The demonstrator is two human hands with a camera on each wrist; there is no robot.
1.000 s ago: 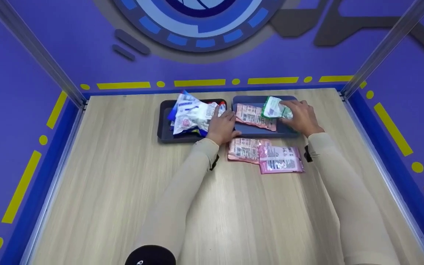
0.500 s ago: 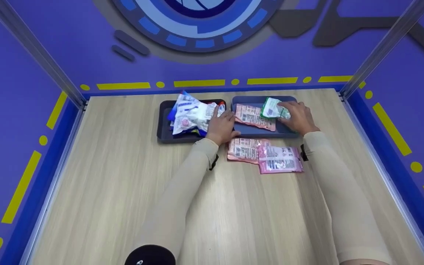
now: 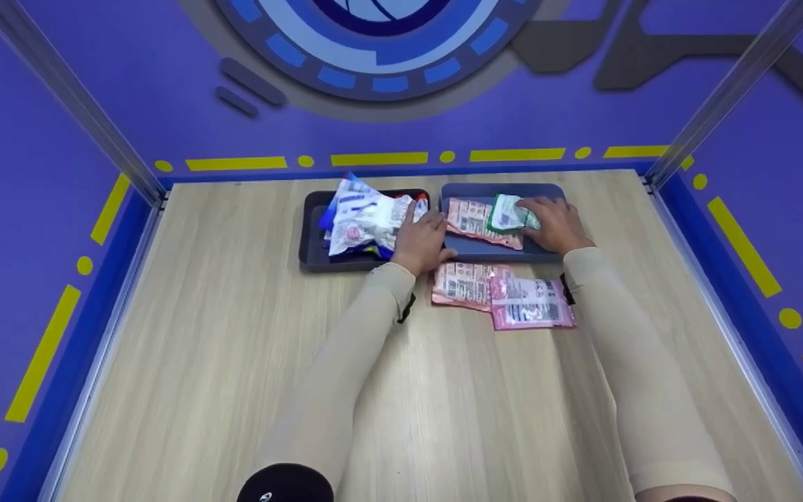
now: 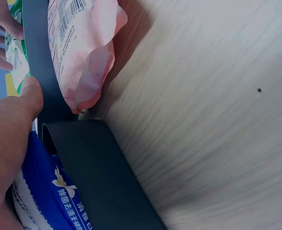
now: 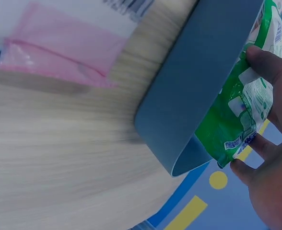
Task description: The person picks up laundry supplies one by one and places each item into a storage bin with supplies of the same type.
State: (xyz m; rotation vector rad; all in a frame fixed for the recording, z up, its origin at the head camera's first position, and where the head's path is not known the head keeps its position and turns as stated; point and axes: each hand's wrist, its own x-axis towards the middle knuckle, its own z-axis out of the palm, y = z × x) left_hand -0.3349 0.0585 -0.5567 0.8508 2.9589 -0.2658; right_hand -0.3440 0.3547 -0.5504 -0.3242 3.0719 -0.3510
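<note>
My right hand (image 3: 556, 224) grips a green and white packet (image 5: 244, 110) over the blue-grey tray (image 5: 179, 96), thumb on one face and fingers on the other. Beneath that packet, a pink packet (image 3: 470, 217) lies in the same tray. My left hand (image 3: 421, 242) rests with extended fingers at the right side of the dark tray (image 3: 312, 230), touching a white packet (image 3: 363, 222) on the pile there. Its thumb (image 4: 31, 93) reaches over to the blue-grey tray's rim. In the left wrist view, a blue packet (image 4: 40, 172) shows under the hand.
In front of the blue-grey tray, a second pink packet (image 3: 464, 284) and a magenta-edged packet (image 3: 532, 304) overlap on the wooden table (image 3: 234, 335). Purple walls (image 3: 387, 132) close in the back and both sides.
My right hand has shifted left and slightly down with the green and white packet, which now lies further over the pink one in the tray. My left hand has stayed put.
</note>
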